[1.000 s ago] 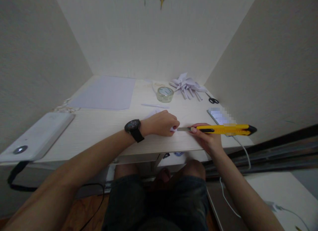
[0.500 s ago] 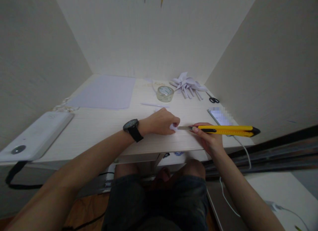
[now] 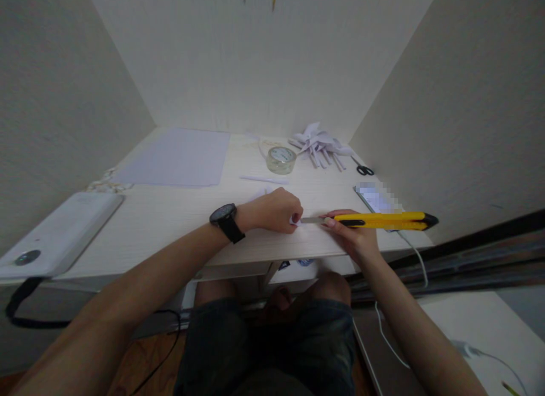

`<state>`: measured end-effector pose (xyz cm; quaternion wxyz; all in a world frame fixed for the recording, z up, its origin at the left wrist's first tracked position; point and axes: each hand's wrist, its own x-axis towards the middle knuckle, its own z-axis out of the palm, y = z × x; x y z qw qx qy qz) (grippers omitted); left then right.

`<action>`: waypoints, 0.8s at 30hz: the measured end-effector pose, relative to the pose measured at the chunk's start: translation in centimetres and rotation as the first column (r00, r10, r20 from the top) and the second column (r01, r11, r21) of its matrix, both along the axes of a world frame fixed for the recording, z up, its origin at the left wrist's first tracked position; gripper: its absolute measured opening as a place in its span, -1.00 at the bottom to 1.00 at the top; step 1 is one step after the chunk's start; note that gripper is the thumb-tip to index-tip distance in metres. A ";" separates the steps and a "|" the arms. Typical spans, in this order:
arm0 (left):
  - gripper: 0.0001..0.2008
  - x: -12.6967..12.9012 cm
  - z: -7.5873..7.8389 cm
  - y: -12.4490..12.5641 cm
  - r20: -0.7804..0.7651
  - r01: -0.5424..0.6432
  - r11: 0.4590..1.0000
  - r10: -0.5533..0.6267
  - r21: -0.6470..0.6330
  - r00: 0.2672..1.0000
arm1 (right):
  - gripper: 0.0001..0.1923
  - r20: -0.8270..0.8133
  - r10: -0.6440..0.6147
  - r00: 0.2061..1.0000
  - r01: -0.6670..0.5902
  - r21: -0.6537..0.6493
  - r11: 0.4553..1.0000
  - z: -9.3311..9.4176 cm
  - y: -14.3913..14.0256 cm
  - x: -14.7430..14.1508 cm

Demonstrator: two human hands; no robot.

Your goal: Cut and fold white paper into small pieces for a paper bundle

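My left hand (image 3: 279, 210), with a black watch (image 3: 225, 217) on the wrist, is closed around a small white piece of paper (image 3: 294, 220); most of that paper is hidden in the fingers. My right hand (image 3: 351, 231) grips a yellow utility knife (image 3: 383, 220) near its front end, thumb along the side. The extended blade points left, and its tip meets or nearly meets the paper at my left fingers. Just behind my left hand lies another bit of white paper (image 3: 261, 193), and beyond it a thin rolled paper stick (image 3: 264, 180).
Behind the hands stands a roll of clear tape (image 3: 281, 161). Paper pinwheels (image 3: 319, 143) lie at the back right, beside black-handled scissors (image 3: 365, 170) and a phone (image 3: 377, 197) on a cable. White sheets (image 3: 179, 158) and a white device (image 3: 63, 231) occupy the left of the desk.
Both hands and the knife appear slightly further left, partly because the whole view has shifted. More of the loose paper behind my left hand shows. Both grips stay the same.
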<state>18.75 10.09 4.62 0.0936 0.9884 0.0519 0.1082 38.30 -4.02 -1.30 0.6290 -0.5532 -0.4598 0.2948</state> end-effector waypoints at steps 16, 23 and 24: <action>-0.87 -0.2 0.0 0.1 0.035 0.001 1.000 -0.001 0.023 0.999 | -0.73 0.076 -0.022 0.997 0.023 -0.015 1.000 0.1 -0.1 0.0; -0.86 -0.2 -0.1 0.2 0.049 0.008 1.000 -0.009 0.013 0.999 | -0.78 0.184 -0.040 0.982 0.046 -0.028 0.999 0.3 -0.2 0.1; -0.87 -0.2 -0.1 0.2 0.051 0.009 1.000 -0.010 0.009 0.999 | -0.79 0.193 -0.041 0.980 0.048 -0.028 0.998 0.3 -0.2 0.0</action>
